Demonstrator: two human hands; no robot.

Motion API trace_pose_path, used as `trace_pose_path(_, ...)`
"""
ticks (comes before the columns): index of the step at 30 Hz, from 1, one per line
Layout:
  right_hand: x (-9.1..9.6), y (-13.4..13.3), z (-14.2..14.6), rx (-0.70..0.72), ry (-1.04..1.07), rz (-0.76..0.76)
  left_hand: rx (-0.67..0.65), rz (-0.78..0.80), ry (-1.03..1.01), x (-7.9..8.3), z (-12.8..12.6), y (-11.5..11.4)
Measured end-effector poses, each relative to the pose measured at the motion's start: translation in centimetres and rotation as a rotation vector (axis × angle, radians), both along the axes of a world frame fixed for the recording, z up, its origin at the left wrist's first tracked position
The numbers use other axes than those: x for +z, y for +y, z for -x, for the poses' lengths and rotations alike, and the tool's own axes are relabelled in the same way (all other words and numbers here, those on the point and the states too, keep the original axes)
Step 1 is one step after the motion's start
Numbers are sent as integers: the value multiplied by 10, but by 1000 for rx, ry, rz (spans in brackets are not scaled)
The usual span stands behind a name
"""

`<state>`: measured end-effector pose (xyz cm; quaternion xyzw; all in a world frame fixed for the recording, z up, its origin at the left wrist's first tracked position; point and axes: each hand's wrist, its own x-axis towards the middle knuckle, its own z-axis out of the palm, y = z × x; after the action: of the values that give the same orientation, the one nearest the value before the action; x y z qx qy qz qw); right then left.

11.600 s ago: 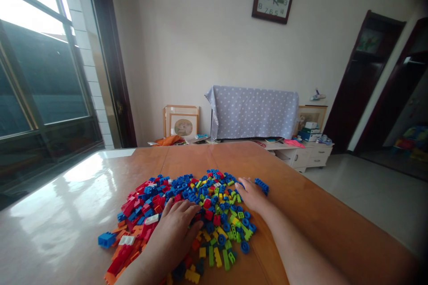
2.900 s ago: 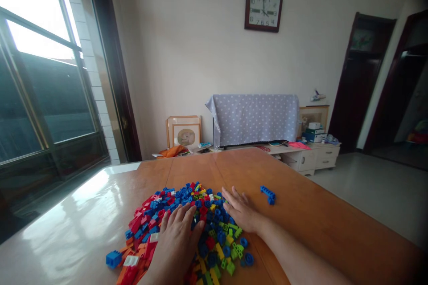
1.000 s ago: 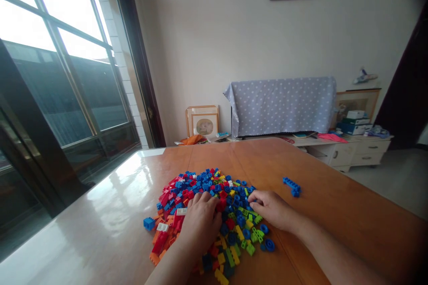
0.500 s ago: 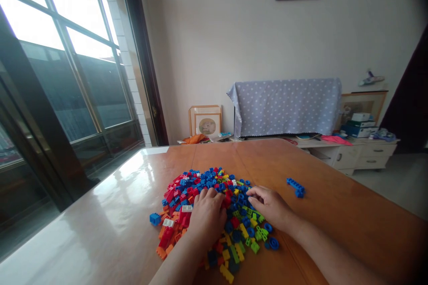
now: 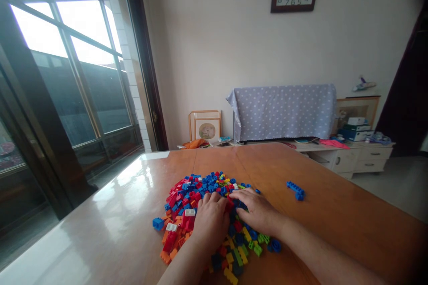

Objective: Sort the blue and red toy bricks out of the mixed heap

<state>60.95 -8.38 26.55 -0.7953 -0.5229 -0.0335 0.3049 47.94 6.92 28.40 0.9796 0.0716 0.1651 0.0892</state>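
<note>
A large heap of toy building bricks (image 5: 210, 181) in red, blue, orange, yellow, green and white lies on the wooden table (image 5: 127, 240). My left hand (image 5: 213, 216) rests over the middle of the heap with fingers bent down. At its inner side a red brick (image 5: 229, 205) shows, seemingly in its grip; my left thumb is hidden. From the right, my right hand (image 5: 256, 210) reaches over the heap, thumb and fingers apart, fingertips close to that red brick. Whether they touch it is unclear.
Two joined blue bricks (image 5: 295, 190) lie apart on the right. A blue brick (image 5: 158, 223) sits at the heap's left edge, and round blue pieces (image 5: 275, 245) at its right edge. Behind the table stands a low white cabinet (image 5: 361, 159).
My right hand has moved left, from the heap's right side to beside my left hand. My left hand stays over the heap. The camera view has tilted up slightly.
</note>
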Motion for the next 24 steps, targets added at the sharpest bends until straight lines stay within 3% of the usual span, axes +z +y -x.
trace_pose_path(6,7,12,-5,-49,-21,71,9,31,4,-1,-1,1)
trace_pose_path(13,2,20,-11,-86,12,63,1,38,-34,-6,-1,2)
trace_pose_path(24,4,22,-2,27,96,-28,-25,72,-11,-2,-3,0)
